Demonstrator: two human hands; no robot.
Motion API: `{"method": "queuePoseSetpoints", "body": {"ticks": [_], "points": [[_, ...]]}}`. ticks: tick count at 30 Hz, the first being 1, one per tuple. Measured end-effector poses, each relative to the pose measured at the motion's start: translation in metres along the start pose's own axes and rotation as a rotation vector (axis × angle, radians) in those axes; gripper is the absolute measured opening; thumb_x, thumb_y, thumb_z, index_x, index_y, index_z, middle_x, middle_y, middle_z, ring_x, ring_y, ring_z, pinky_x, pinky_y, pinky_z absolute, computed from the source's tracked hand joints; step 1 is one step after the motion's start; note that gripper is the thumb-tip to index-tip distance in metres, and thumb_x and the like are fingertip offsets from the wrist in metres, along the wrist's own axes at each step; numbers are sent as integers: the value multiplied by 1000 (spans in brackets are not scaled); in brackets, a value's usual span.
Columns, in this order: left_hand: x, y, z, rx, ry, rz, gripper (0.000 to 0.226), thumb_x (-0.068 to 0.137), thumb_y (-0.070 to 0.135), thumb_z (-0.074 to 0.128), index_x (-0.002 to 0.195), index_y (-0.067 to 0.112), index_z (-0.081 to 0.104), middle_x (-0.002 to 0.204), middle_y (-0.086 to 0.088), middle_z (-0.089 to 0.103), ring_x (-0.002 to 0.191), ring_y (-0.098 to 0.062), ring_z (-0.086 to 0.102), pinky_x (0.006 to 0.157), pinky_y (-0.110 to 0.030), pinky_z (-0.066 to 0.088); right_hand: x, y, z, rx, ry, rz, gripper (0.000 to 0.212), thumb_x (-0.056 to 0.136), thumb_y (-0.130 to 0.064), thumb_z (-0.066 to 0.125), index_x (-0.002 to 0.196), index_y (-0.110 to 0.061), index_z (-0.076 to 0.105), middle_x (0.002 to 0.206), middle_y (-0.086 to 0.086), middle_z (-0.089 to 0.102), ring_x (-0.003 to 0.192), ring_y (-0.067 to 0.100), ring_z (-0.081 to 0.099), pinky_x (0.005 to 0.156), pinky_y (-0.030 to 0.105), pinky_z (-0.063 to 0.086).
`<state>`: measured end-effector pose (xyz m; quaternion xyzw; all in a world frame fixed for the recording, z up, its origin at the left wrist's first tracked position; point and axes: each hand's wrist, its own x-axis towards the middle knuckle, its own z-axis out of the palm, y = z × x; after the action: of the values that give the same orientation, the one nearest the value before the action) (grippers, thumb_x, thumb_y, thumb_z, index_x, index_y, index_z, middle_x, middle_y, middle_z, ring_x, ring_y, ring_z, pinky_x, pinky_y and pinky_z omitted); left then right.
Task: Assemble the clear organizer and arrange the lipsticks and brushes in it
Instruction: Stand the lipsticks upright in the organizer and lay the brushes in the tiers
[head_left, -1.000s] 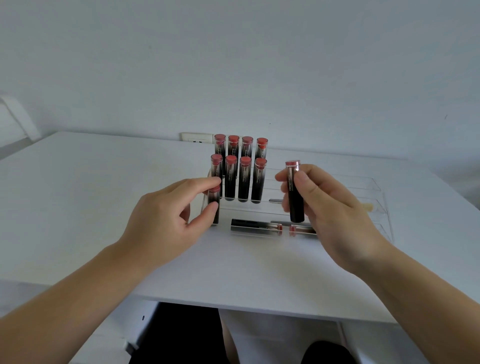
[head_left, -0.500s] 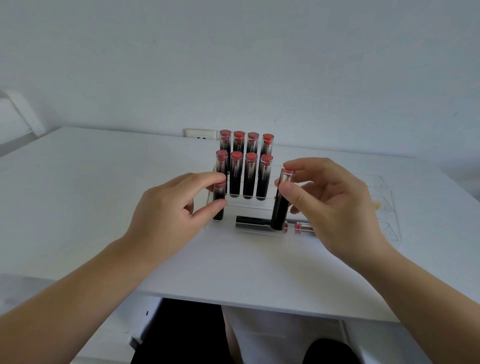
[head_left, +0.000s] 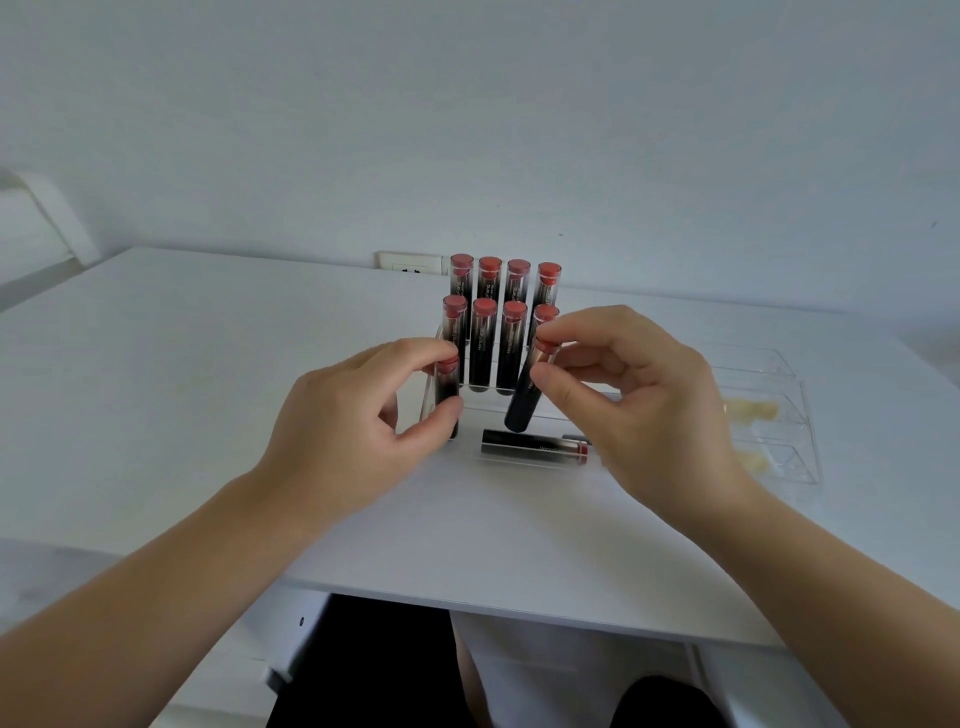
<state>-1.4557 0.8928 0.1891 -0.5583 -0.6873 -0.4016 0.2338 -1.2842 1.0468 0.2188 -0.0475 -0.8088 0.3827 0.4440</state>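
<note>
A clear tiered organizer (head_left: 784, 415) stands on the white table (head_left: 208, 374). Several black lipsticks with red tops (head_left: 485, 332) stand upright in its two back rows at the left. My left hand (head_left: 358, 426) pinches one upright lipstick (head_left: 448, 395) at the front row's left end. My right hand (head_left: 639, 405) holds another lipstick (head_left: 530, 395) by its top, tilted, its base low over the front row. One more lipstick (head_left: 535, 446) lies flat in the front row. Pale brush tips (head_left: 753, 410) show in the right compartments.
A white wall socket (head_left: 410, 264) sits behind the organizer at the table's back edge. The table's near edge (head_left: 519, 613) runs just below my forearms, with dark clothing beneath it. A white chair back (head_left: 41, 228) shows at the far left.
My right hand has lowered its lipstick and tilted it toward the front row, beside the standing ones. My left hand stays on the leftmost front lipstick. The view has shifted slightly.
</note>
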Motion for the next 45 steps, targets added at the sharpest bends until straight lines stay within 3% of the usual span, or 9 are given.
{"method": "queuePoseSetpoints", "body": {"ticks": [2, 4, 7, 10, 15, 21, 34, 40, 45], "points": [[-3, 0, 0, -33, -26, -33, 41, 81, 30, 72, 119, 37, 60, 50, 11, 50, 53, -8, 57, 53, -21, 45, 1, 0, 4, -15, -4, -32, 31, 85, 1, 75, 103, -23, 69, 98, -4, 69, 88, 9, 71, 79, 14, 54], [-4, 0, 0, -48, -53, -51, 42, 82, 29, 71, 121, 38, 58, 50, 9, 53, 58, -12, 67, 56, -26, 50, 1, 1, 8, -41, -7, -61, 32, 85, 2, 75, 105, -23, 68, 98, -7, 68, 89, 7, 71, 80, 14, 54], [0, 2, -1, -25, -41, -41, 42, 81, 29, 75, 119, 36, 60, 73, 32, 59, 48, -12, 54, 55, -20, 43, 1, 3, 13, -88, -13, -100, 27, 85, 3, 75, 107, -14, 71, 97, -6, 66, 89, 4, 70, 82, 14, 54], [3, 5, -1, 4, -23, 5, 37, 82, 36, 72, 118, 32, 61, 91, 49, 52, 52, -14, 54, 56, -21, 44, 1, 4, 16, -144, -9, -123, 24, 85, 4, 75, 106, -6, 73, 96, -1, 67, 87, 6, 70, 81, 14, 55], [4, 5, -2, 42, 7, 76, 34, 85, 39, 68, 112, 18, 70, 68, 30, 40, 49, -11, 38, 51, -23, 38, 2, 4, 21, -181, -8, -125, 21, 85, 3, 75, 105, -5, 74, 97, 3, 70, 86, 9, 70, 80, 18, 57], [4, 5, -4, 61, -6, 78, 33, 85, 34, 71, 112, 14, 72, 75, 24, 35, 48, -13, 39, 51, -22, 37, 4, 4, 25, -176, -2, -83, 21, 86, 3, 74, 105, -4, 73, 96, 3, 70, 85, 10, 70, 79, 19, 58], [2, 3, -5, 58, -51, 31, 35, 85, 33, 73, 114, 13, 71, 87, 13, 56, 48, -13, 42, 51, -23, 38, 0, 8, 31, -288, -92, -149, 19, 87, 0, 73, 105, -6, 75, 96, 3, 71, 84, 16, 68, 74, 35, 58], [3, 4, -5, 28, -63, 18, 38, 82, 30, 76, 116, 15, 70, 85, 22, 44, 47, -13, 45, 51, -23, 40, -1, 7, 27, -328, -59, -151, 20, 87, -2, 74, 105, -9, 75, 94, 0, 72, 83, 8, 64, 75, 27, 55], [3, 4, -6, 14, -85, 6, 41, 79, 23, 85, 117, 14, 70, 76, 33, 41, 48, -14, 47, 53, -19, 36, 0, 7, 32, -330, -66, -153, 18, 86, -3, 74, 104, -9, 74, 92, -1, 72, 82, 13, 66, 73, 31, 55]]}}
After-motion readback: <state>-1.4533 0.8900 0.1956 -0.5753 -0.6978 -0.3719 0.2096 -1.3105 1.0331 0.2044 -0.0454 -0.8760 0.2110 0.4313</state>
